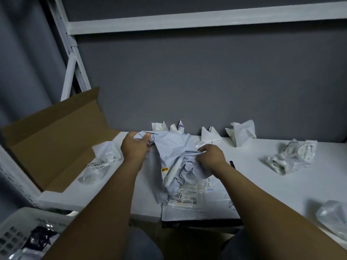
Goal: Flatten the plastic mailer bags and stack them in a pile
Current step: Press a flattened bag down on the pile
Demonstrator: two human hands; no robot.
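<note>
The person stands at a white tabletop [262, 184] with both bare forearms stretched out over it. Between the hands is a crumpled pale blue-grey plastic mailer bag [176, 149], raised a little at its far end and sagging in the middle. The left hand [134, 146] grips the bag's far left corner, its fingers curled round the bunched plastic. The right hand [211, 158] pinches the bag's right edge, fingers bent in and closed on a fold. The bag's near end droops onto a flat pile of white mailer bags with printed labels [197, 209], which lies at the table's near edge just in front of the person; something dark shows under the pile.

More crumpled bags lie scattered about. A clear crumpled bag with a label [101, 162] sits to the left, just beside an open brown cardboard box [52, 139]. Along the back, against the grey wall [187, 81], several white crumpled bags [241, 133] stand up in peaks. Well off to the right lies a cluster of clear wrinkled bags [293, 156], and another clear bag [332, 216], blurred, rests near the right edge. Low on the left, below the table, is a white plastic basket [16, 233] holding dark items I cannot make out. A white metal shelf frame [73, 59] rises behind the box.
</note>
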